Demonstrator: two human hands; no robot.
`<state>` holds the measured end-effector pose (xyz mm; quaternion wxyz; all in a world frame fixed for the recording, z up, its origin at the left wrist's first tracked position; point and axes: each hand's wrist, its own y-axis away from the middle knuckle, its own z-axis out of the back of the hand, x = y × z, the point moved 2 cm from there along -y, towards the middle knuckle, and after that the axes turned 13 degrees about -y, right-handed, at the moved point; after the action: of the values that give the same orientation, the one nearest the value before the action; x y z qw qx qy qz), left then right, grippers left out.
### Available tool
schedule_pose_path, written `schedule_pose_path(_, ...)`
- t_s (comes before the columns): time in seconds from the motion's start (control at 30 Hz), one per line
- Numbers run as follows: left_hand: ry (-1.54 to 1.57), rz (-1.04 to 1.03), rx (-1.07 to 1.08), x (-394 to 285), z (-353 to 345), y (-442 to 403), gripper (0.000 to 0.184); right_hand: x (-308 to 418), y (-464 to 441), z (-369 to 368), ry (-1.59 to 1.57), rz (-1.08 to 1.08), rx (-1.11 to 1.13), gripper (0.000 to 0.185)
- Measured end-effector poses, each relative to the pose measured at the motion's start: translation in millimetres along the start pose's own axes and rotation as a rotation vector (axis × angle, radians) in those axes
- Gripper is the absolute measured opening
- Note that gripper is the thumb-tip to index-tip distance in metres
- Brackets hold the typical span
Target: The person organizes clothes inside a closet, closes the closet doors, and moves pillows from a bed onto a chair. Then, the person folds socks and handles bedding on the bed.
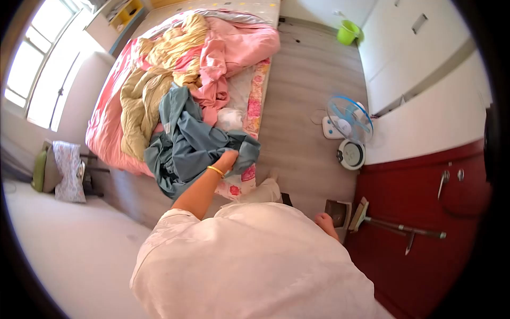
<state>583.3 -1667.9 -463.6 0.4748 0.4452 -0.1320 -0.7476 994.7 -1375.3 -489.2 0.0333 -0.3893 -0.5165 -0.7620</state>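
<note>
My left hand point(228, 158), with a yellow bangle at the wrist, is closed on a bunched grey-blue bed sheet point(194, 141). The rumpled cloth lies over the near part of the bed, its right end spilling past my hand. Beneath and beyond it are a tan-yellow quilt point(139, 103) and a pink quilt point(249, 40). A white cloth bundle point(230, 119) sits beside the sheet, near the floral mattress edge point(257, 95). My right hand point(325, 220) hangs low at my side, fingers curled, with nothing visible in it. From above, it appears near a dustpan point(339, 212).
A blue-bladed fan point(348, 119) stands right of the bed, near a round white-and-grey object point(351, 154). A broom point(393, 226) is by the red door point(419, 271). A green bucket point(348, 33) stands farther back. Left is a chair draped with patterned cloth point(69, 170).
</note>
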Motion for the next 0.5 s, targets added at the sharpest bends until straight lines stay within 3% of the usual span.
schedule_pose_path(0.03, 0.576, 0.229, -0.036, -35, 20, 24, 0.022, 47, 2, -20, 0.131, 0.089, 0.1, 0.029)
schedule_pose_path(0.07, 0.854, 0.23, -0.111, -69, 33, 41, 0.023, 89, -2, -39, 0.26, 0.18, 0.198, 0.034)
schedule_pose_path(0.13, 1.151, 0.151, -0.083, -102, 42, 33, 0.022, 136, -36, -67, 0.463, 0.282, 0.313, 0.05)
schedule_pose_path(0.2, 1.309, 0.059, 0.053, -153, 56, 29, 0.022, 165, -87, -89, 0.392, 0.356, 0.448, 0.067)
schedule_pose_path(0.23, 1.387, -0.019, 0.205, -160, 45, 4, 0.019, 201, -86, -109, 0.362, 0.4, 0.459, 0.066)
schedule_pose_path(0.3, 1.254, -0.249, 0.409, -186, 30, -38, 0.02, 271, -91, -147, 0.321, 0.474, 0.523, 0.064)
schedule_pose_path(0.37, 0.617, -0.772, -0.112, -252, 50, -42, 0.023, 335, -102, -175, 0.324, 0.502, 0.689, 0.063)
schedule_pose_path(0.4, 0.095, -1.285, -0.473, -260, 51, -58, 0.025, 368, -112, -193, 0.331, 0.508, 0.792, 0.063)
schedule_pose_path(0.43, 0.536, -0.763, 0.233, -279, 94, -34, 0.027, 397, -121, -207, 0.339, 0.507, 0.896, 0.063)
schedule_pose_path(0.5, 0.727, -0.665, 0.206, -270, 125, -55, 0.025, 443, -138, -231, 0.386, 0.443, 1.112, 0.062)
